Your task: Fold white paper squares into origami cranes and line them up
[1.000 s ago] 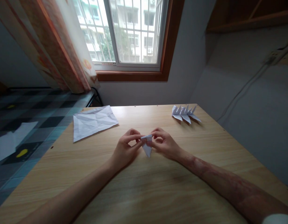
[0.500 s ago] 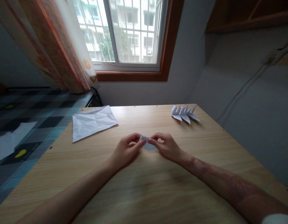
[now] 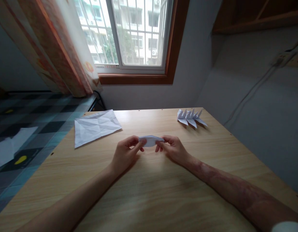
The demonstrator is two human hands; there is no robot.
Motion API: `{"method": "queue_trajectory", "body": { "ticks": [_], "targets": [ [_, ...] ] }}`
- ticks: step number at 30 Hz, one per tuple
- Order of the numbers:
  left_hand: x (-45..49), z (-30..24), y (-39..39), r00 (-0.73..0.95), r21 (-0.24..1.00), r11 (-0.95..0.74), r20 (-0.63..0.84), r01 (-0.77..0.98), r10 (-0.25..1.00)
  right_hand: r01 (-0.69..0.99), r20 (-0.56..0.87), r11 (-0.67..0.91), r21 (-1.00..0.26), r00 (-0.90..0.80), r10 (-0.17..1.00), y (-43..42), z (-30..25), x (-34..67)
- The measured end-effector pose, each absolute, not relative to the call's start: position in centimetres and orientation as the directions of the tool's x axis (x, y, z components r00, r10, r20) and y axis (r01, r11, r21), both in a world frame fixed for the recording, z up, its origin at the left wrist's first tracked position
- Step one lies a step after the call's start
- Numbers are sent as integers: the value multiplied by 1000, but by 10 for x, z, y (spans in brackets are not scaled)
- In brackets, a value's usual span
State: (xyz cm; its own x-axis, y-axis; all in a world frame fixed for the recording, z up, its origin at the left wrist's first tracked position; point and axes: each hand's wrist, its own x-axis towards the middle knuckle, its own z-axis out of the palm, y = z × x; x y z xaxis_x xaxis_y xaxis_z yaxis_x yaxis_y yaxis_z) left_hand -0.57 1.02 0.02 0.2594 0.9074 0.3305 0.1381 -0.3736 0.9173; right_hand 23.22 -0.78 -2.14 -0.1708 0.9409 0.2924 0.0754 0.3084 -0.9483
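Observation:
A small folded white paper piece (image 3: 150, 140) is held just above the middle of the wooden table (image 3: 149, 193). My left hand (image 3: 126, 154) pinches its left end with thumb and fingers closed. My right hand (image 3: 172, 149) pinches its right end the same way. The piece is stretched out sideways between the two hands, flat and long. Both forearms rest low over the table's near half.
A creased, unfolded white sheet (image 3: 94, 126) lies at the table's back left. A row of several folded paper pieces (image 3: 191, 117) sits at the back right. Beyond are a window (image 3: 131, 32), a curtain (image 3: 59, 48) and a checked bed cover (image 3: 30, 122) on the left.
The paper piece went from a downward-pointing triangle to a flat strip pulled out sideways. My hands moved slightly apart and up with it.

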Motion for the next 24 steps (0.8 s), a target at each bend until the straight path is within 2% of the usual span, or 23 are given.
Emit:
{"method": "queue_trajectory", "body": {
  "ticks": [3, 7, 11, 14, 17, 21, 24],
  "targets": [
    [-7, -1, 8, 336, 909, -375, 300, 182, 893, 22, 317, 322, -946, -126, 940, -6, -23, 234],
    [-8, 1, 6, 397, 909, -366, 266, 199, 878, 48, 350, 356, -933, -91, 932, -6, -27, 235],
    [-6, 2, 5, 531, 984, -179, 155, -7, 833, 85, 399, 406, -910, -89, 913, -7, -28, 234],
    [-5, 1, 8, 613, 991, -13, 93, -134, 784, 93, 461, 472, -877, -113, 880, -7, -28, 234],
    [-6, 0, 11, 622, 996, 9, 50, -91, 781, 96, 499, 511, -854, -123, 858, -5, -30, 235],
    [-9, -3, 13, 635, 999, -52, 31, 15, 772, 108, 495, 508, -854, -127, 859, -5, -34, 235],
    [-10, -6, 14, 608, 997, -54, 15, 45, 794, 65, 499, 512, -857, -143, 855, -7, -33, 235]
  ]
}}
